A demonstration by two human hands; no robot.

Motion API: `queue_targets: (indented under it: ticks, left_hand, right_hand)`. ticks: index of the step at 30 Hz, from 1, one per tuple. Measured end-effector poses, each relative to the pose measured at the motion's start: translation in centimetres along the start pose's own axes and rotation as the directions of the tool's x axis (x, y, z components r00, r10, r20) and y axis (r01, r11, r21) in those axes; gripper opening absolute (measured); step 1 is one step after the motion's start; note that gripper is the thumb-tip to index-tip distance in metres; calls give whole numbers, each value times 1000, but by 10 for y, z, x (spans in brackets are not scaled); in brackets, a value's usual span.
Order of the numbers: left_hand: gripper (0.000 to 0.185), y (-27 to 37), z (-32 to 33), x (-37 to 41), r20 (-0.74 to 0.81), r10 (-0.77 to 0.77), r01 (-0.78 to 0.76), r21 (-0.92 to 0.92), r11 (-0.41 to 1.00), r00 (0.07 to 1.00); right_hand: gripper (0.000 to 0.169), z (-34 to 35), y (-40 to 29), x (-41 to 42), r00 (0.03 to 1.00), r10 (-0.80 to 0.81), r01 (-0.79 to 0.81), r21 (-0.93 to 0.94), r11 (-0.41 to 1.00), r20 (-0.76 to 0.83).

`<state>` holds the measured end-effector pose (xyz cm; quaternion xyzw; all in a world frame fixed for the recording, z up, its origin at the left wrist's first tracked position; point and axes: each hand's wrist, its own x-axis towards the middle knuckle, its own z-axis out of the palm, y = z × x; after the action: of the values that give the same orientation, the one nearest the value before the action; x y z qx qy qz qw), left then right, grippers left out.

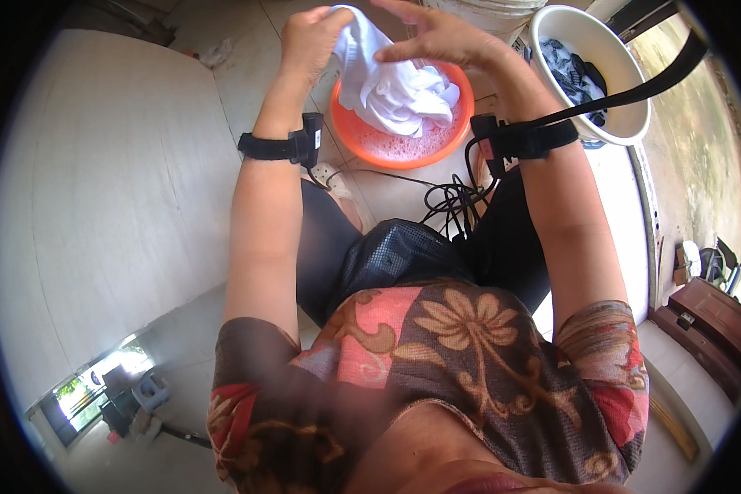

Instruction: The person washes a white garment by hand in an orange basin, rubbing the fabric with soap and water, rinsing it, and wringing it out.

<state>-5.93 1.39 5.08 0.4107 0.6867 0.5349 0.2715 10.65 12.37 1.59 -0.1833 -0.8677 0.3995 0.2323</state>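
My left hand (312,43) grips one end of a white cloth (401,99) and holds it up at the far side of an orange plastic basin (401,162). The rest of the cloth lies bunched over the basin, above sudsy water. Just right of the raised part, my right hand (435,37) has its fingers spread, the thumb close to or against the fabric. Nothing shows gripped in it. Its upper fingertips reach the top edge of the picture.
A white tub (630,105) with dark, sudsy clothes (571,74) stands at the upper right, beside a white bucket (488,15). Black cables (454,200) lie coiled between my legs. A pale panel (111,173) stands at the left, a brown door (710,327) at the right.
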Motion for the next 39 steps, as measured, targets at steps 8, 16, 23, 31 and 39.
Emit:
queue_targets:
  ticks: [8,16,23,31,39]
  left_hand:
    - [32,2,-9,-10,357,9,-176,439,881,934]
    - [53,-86,39,-16,575,-279,-63,503,862,769]
    - [33,-78,1,2,312,-403,441,-56,896,860]
    - [29,52,18,-4,299,-146,210,-191,959,943]
    - [47,25,0,-15,77,-3,0,29,1000,997]
  right_hand:
    - [35,-23,-28,8,998,57,-57,-8,998,-31]
    - [25,-63,-60,-4,922,342,-171,601,781,-183]
    - [34,-69,-34,-14,927,307,-181,460,869,-215]
    - [87,-23,-43,-23,990,62,-50,94,994,-127]
    - [35,-20,-29,7,908,356,-318,190,929,-220]
